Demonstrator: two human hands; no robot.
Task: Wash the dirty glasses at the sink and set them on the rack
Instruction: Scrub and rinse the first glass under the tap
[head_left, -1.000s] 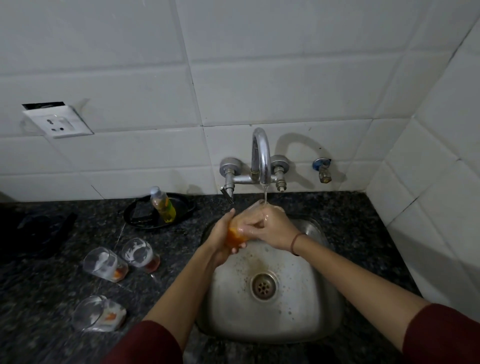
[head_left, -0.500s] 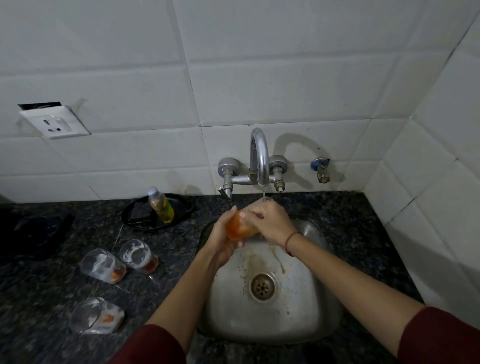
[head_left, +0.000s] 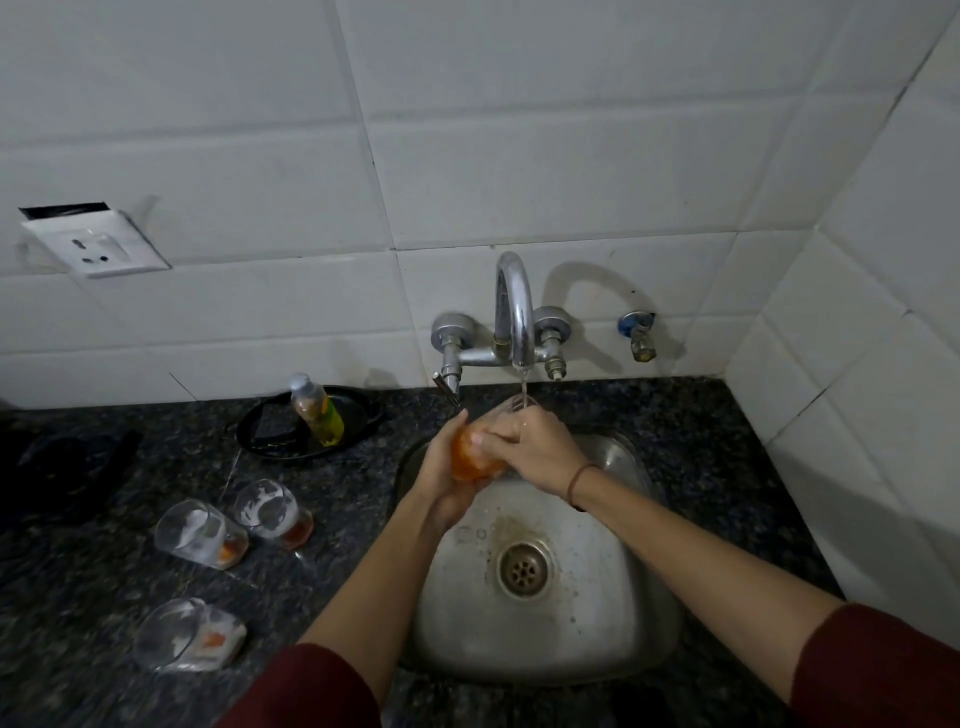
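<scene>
Over the steel sink (head_left: 644, 613) both hands hold one glass (head_left: 470, 457) that shows orange liquid inside. My left hand (head_left: 441, 478) grips it from the left and below. My right hand (head_left: 535, 447) curls over its top and right side, hiding the rim. A thin stream of water falls from the tap (head_left: 514, 312) onto the glass and my right fingers. Three dirty glasses lie on the counter to the left: one (head_left: 200, 532) with orange dregs, one (head_left: 275, 514) beside it, and one (head_left: 189, 634) nearer to me.
A black tray (head_left: 270, 441) at the back holds a small bottle of yellow liquid (head_left: 317, 410). A dark object (head_left: 62, 467) lies at the far left of the granite counter. White tiled walls stand behind and to the right. A wall socket (head_left: 93, 244) is at the left.
Both hands have lifted the glass slightly toward the tap and turned it. The orange liquid that ran into the sink half a second ago is no longer pouring.
</scene>
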